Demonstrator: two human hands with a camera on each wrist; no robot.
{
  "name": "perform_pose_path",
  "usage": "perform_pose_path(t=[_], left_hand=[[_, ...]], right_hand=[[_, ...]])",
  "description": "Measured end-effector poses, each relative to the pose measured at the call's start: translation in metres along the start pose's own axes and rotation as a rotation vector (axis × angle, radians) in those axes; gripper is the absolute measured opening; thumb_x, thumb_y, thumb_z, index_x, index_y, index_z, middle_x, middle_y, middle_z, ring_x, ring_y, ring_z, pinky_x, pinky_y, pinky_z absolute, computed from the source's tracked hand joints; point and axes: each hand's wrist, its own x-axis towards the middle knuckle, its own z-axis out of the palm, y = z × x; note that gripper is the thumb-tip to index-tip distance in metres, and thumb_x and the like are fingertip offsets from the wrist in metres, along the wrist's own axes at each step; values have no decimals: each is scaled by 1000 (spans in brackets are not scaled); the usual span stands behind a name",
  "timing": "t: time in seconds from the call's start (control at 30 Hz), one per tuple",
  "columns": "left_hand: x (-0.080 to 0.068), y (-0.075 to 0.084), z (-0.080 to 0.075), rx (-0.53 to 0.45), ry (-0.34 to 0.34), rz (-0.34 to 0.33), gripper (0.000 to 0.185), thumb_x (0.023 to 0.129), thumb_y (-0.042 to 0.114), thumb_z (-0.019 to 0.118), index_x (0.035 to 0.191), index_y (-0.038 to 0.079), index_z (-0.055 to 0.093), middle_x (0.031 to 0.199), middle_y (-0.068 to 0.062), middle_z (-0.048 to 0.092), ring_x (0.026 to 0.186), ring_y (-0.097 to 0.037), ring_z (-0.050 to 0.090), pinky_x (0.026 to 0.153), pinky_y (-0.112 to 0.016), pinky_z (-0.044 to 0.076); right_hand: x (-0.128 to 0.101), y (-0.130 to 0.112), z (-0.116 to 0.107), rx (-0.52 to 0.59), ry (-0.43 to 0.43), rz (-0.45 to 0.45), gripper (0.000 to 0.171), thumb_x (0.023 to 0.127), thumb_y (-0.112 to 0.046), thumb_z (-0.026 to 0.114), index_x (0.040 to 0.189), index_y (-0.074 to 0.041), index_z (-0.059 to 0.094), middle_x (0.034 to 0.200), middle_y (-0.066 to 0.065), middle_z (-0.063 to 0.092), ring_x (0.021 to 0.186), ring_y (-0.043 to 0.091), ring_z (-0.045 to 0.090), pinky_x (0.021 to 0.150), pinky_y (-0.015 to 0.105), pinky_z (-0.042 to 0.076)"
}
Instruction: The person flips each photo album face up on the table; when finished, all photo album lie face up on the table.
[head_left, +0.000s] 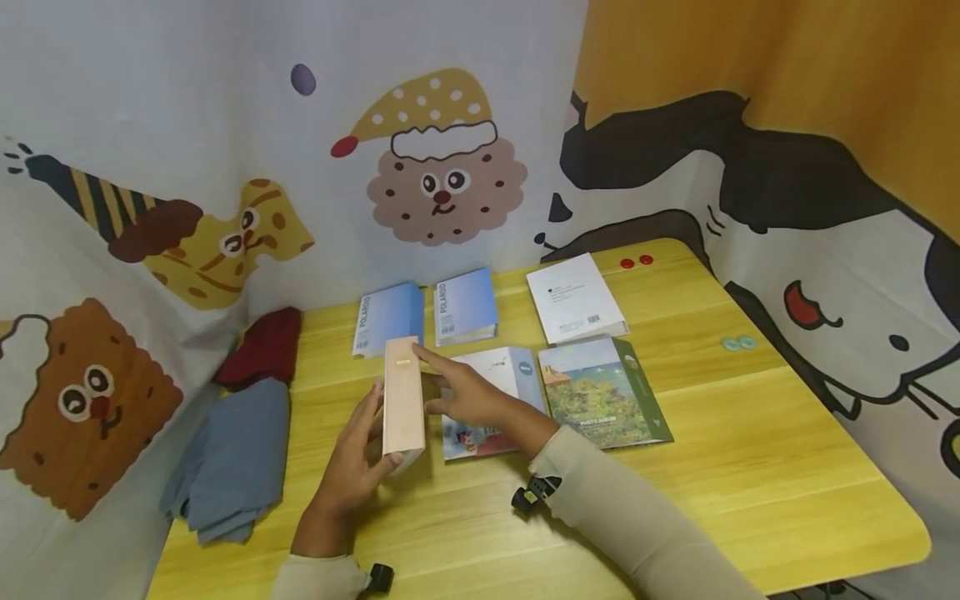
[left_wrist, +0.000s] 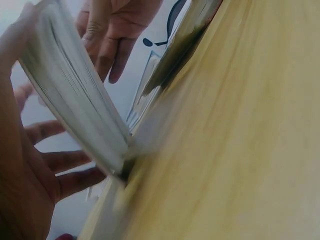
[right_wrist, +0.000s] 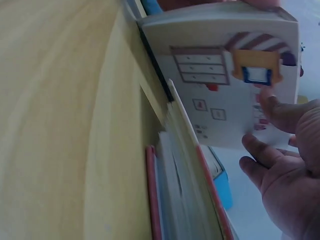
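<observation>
- The album [head_left: 404,396] is held upright over the table [head_left: 765,450], between both hands.
- The left hand [head_left: 351,465] grips it, thumb at the lower edge.
- The right hand [head_left: 476,396], fingers spread, touches the opposite cover.

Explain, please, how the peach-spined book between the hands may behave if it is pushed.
The peach-spined book would probably tip easily if pushed without support, as it is on edge and narrow. Its cover looks flat and unbent, so it should stay fairly stiff. Its pages form a thick block, so it may have some weight.
</observation>
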Motion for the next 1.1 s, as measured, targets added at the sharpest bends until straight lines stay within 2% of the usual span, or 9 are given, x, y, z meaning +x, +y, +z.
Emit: perform_pose_path(t=[0.07, 0.17, 0.27, 0.33, 0.5, 0.6, 0.8, 0.93, 1.1], left_hand=[[-1, 1, 1, -48, 6, 4, 107, 96, 11, 79, 177, 11, 9, 179, -23, 26, 148, -50, 51, 96, -60, 64], [-1, 2, 2, -101, 27, 15, 104, 96, 3, 76, 177, 10, 11, 179, -21, 26, 149, -28, 54, 95, -46, 65], [0, 4, 2, -175, 55, 42, 98, 95, -10, 73, 175, 4, 19, 176, -23, 30, 146, -7, 55, 96, -30, 63], [-1, 7, 1, -229, 78, 55, 93, 93, -17, 71, 172, -2, 25, 174, -25, 32, 146, -1, 54, 97, -23, 61], [-1, 12, -5, -347, 123, 72, 86, 88, -28, 69, 164, -13, 34, 173, -30, 30, 154, -5, 49, 97, -20, 61], [-2, 12, -10, -433, 105, 79, 86, 88, -32, 66, 164, -16, 29, 176, -31, 23, 156, -8, 47, 99, -22, 62], [-6, 8, -21, -595, 13, 35, 97, 92, -32, 58, 172, -8, 7, 184, -13, 9, 155, -5, 48, 101, -24, 62], [-7, 8, -28, -570, 4, 28, 99, 91, -30, 62, 171, -10, 8, 183, -22, 0, 154, -5, 49, 104, -23, 60], [-9, 9, -35, -479, 46, -57, 104, 87, -27, 69, 173, -5, 15, 179, -32, -1, 149, -1, 52, 100, -18, 59]], right_hand=[[-1, -1, 2, -1, -8, -31, 103, 103, -4, 73, 178, -28, 6, 185, -3, 8, 158, 34, 48, 116, 48, 56], [-3, -1, 4, 7, -10, -73, 105, 103, -7, 74, 178, -27, 3, 186, -2, 6, 158, 35, 48, 118, 51, 53], [-3, -2, 5, 15, -12, -106, 104, 101, -9, 76, 177, -18, 7, 186, 6, 8, 159, 40, 45, 123, 55, 47], [-3, -1, 6, 0, -9, -123, 101, 100, -11, 77, 177, -13, 11, 185, 11, 11, 159, 41, 44, 126, 54, 44], [-1, 2, 12, -102, -6, -135, 97, 101, -18, 78, 176, -8, 16, 183, 13, 20, 160, 36, 45, 130, 47, 41], [-1, 4, 16, -184, -14, -127, 96, 103, -26, 77, 176, -9, 16, 183, 11, 21, 164, 32, 39, 133, 46, 36], [-4, 5, 22, -320, -56, -78, 89, 106, -39, 72, 176, -15, 22, 183, 10, 22, 170, 32, 24, 137, 65, 15], [-6, 6, 24, -378, -74, -21, 84, 105, -46, 71, 174, -18, 31, 182, 9, 27, 170, 28, 26, 135, 72, 3], [-9, 9, 28, -460, -94, 25, 81, 104, -53, 71, 172, -23, 37, 183, 4, 26, 170, 24, 27, 134, 74, -4]])
